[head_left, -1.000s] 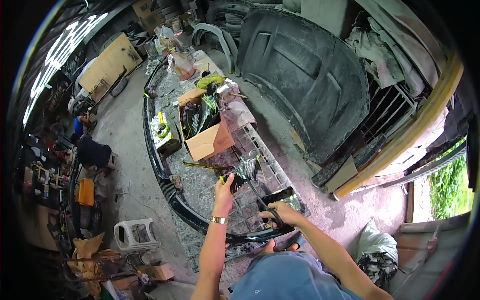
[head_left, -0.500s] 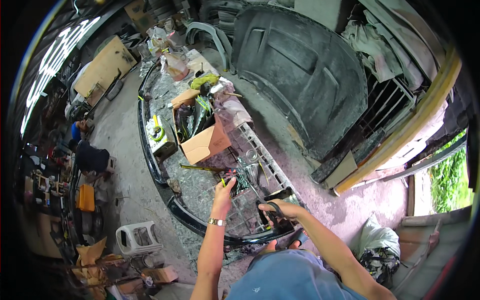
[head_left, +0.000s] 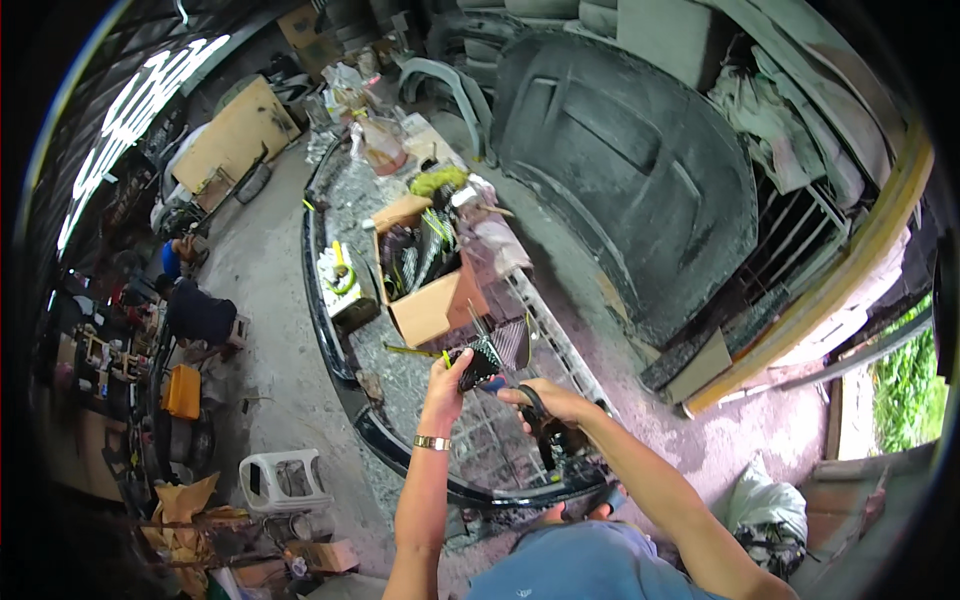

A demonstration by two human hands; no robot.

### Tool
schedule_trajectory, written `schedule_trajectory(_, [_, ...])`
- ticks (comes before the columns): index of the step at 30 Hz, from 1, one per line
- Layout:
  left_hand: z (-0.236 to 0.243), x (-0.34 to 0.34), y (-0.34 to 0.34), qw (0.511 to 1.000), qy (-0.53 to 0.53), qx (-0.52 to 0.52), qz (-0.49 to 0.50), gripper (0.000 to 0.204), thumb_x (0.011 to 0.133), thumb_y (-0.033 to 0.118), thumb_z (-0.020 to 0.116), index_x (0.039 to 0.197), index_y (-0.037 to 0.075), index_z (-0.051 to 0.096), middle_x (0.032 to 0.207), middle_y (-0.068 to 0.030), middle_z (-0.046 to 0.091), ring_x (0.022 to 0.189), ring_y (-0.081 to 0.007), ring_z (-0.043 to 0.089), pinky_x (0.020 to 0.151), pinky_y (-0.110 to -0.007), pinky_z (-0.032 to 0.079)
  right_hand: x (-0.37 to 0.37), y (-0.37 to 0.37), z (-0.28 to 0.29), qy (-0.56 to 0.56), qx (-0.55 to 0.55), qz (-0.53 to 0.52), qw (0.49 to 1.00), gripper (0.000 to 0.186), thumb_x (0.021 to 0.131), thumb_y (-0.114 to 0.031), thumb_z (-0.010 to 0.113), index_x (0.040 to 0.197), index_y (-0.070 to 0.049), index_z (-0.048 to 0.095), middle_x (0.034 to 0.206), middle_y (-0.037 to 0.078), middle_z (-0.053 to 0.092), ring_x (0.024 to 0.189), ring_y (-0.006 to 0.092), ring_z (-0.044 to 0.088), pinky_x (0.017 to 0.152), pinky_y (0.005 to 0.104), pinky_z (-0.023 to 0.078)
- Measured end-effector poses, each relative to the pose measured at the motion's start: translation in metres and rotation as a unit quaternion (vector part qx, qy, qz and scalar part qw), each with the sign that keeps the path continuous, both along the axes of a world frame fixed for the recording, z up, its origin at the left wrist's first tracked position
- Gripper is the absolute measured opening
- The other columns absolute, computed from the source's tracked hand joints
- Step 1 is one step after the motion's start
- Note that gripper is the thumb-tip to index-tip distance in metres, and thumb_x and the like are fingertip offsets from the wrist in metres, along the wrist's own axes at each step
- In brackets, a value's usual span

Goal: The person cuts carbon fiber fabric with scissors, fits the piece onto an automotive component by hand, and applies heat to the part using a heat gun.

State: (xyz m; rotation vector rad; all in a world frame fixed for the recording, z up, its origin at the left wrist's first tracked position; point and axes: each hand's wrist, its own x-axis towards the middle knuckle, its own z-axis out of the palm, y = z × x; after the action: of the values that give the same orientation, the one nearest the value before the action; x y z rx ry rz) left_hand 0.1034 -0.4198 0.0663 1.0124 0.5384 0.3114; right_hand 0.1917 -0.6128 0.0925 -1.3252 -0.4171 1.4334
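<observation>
My left hand (head_left: 445,385) pinches a black-and-white woven fabric piece (head_left: 508,342) with yellow edging, over the worktable (head_left: 455,420). My right hand (head_left: 555,410) grips black-handled scissors (head_left: 532,398), their blades angled toward the fabric near my left thumb. An open cardboard box (head_left: 440,310) of dark woven pieces stands just beyond my hands. A long, curved glossy black panel (head_left: 380,440) runs round the left and near edges of the table, and dark items partly hidden by my right hand lie below it.
A large dark hood panel (head_left: 630,180) leans at the right. Two other people (head_left: 205,315) crouch or sit at the left among tools. A white plastic stool (head_left: 285,480) stands on the floor left of me, a sack (head_left: 765,500) at the lower right.
My right hand with the scissors has moved up and left, closer to the fabric in my left hand. The whole view has shifted slightly as the head moved.
</observation>
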Motion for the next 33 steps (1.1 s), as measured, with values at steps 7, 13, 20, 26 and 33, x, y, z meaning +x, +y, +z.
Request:
schedule_trajectory(7, [0.048,0.028,0.107,0.997,-0.074,0.031,0.019,0.017,0.088,0.017,0.066,0.098,0.003,0.064,0.092,-0.0066,0.068,0.079,-0.0153,0.066,0.073,-0.031,0.055,0.039,0.108,0.053,-0.081,0.03,0.036,0.996,0.053,0.074,-0.063,0.068,0.078,-0.012,0.055,0.062,-0.001,0.057,0.05,0.01,0.059,0.044,0.0237,0.045])
schedule_trajectory(13, [0.029,0.047,0.18,0.996,-0.077,0.005,0.039,0.015,0.089,0.013,0.063,0.1,0.003,0.063,0.093,-0.0069,0.069,0.079,-0.0158,0.067,0.073,-0.031,0.055,0.059,0.184,0.03,-0.085,0.026,0.015,0.996,0.052,0.071,-0.061,0.072,0.071,-0.012,0.054,0.056,-0.002,0.052,0.047,0.0108,0.058,0.041,0.0221,0.041])
schedule_trajectory(20, [-0.004,0.049,0.217,0.999,-0.013,0.008,0.035,0.016,0.09,0.014,0.062,0.099,0.001,0.064,0.094,-0.0085,0.069,0.08,-0.018,0.067,0.072,-0.034,0.056,0.056,0.2,0.023,-0.115,0.037,0.028,0.992,0.058,0.072,-0.059,0.073,0.097,-0.008,0.064,0.056,-0.003,0.05,0.044,0.0097,0.056,0.038,0.0211,0.038])
schedule_trajectory(26, [-0.024,0.037,0.218,0.999,0.004,-0.019,0.034,0.014,0.089,0.011,0.062,0.1,0.002,0.064,0.095,-0.008,0.068,0.082,-0.0179,0.065,0.074,-0.034,0.053,0.04,0.2,0.009,-0.105,0.036,0.018,0.994,0.049,0.077,-0.055,0.071,0.088,-0.009,0.056,0.06,-0.002,0.051,0.043,0.0096,0.054,0.039,0.0232,0.042])
schedule_trajectory(33, [0.03,0.009,0.179,0.991,-0.026,0.093,0.091,0.028,0.096,0.031,0.054,0.092,0.005,0.064,0.083,-0.0023,0.064,0.073,-0.0109,0.058,0.066,-0.026,0.045,0.078,0.148,0.06,-0.154,0.084,0.169,0.97,0.051,0.083,-0.057,0.062,0.095,-0.008,0.058,0.077,0.001,0.06,0.063,0.0069,0.057,0.054,0.0207,0.045])
